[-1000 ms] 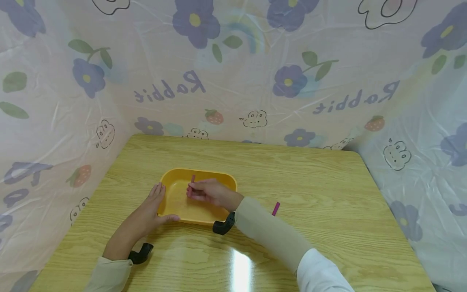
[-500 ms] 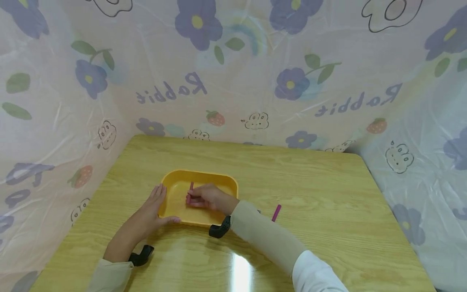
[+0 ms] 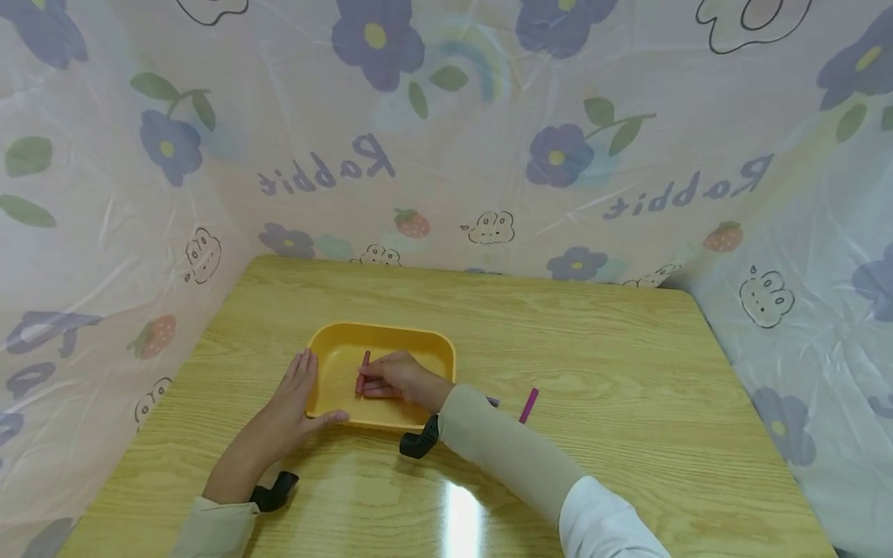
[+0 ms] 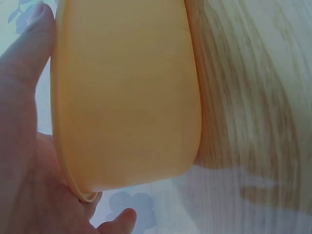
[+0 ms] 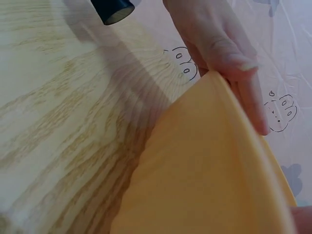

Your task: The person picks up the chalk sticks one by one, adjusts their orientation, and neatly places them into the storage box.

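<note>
My right hand (image 3: 401,377) pinches a slim red stick (image 3: 362,373), crayon-like, between thumb and fingers. It holds the stick near upright, a little tilted, inside a yellow tray (image 3: 380,333); I cannot tell whether the lower end touches the tray floor. My left hand (image 3: 286,403) lies at the tray's near left corner, fingers extended along the left side and thumb along the front rim. In the left wrist view, the tray's outer wall (image 4: 126,97) sits beside that hand. Only a bit of the right hand (image 5: 303,218) shows in the right wrist view.
On the wooden table (image 3: 614,349), right of the tray, lie a magenta stick (image 3: 529,405) and a purple stick (image 3: 493,401), both partly behind the right sleeve (image 3: 509,438). A patterned sheet (image 3: 446,155) hangs around the table's back and sides.
My right hand has come slightly lower and nearer in the tray with the red stick. The purple stick has come into view beside the sleeve. My left hand keeps its place.
</note>
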The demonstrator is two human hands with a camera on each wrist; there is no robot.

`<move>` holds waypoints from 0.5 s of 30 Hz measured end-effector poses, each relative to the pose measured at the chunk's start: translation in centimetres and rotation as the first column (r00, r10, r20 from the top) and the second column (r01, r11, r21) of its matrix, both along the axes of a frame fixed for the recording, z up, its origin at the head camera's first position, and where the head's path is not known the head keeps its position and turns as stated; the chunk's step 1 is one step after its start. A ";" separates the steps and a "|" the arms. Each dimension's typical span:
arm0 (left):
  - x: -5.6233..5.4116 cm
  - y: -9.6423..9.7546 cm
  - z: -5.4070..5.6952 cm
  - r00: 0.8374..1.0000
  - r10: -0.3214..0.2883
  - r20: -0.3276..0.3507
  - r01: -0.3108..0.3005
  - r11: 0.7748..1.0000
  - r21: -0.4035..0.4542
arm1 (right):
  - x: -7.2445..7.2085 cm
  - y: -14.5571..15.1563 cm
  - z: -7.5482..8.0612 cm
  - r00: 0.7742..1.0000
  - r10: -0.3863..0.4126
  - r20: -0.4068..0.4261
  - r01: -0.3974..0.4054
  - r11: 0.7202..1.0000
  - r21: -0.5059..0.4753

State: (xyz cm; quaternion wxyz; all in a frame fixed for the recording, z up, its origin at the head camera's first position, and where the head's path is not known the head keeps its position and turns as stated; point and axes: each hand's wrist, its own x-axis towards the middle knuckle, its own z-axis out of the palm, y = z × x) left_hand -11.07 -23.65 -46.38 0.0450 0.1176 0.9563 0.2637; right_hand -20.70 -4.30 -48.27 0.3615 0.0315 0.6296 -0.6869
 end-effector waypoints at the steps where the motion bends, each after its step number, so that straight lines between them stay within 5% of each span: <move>1: 0.0 0.0 0.0 1.000 0.003 -0.005 -0.003 1.000 0.001 | 0.0 0.0 0.1 1.000 0.003 -0.008 -0.003 1.000 0.008; 15: -0.1 0.3 0.0 1.000 0.025 0.013 -0.025 1.000 0.015 | 0.1 -0.3 0.1 0.998 0.018 -0.056 -0.014 0.996 0.083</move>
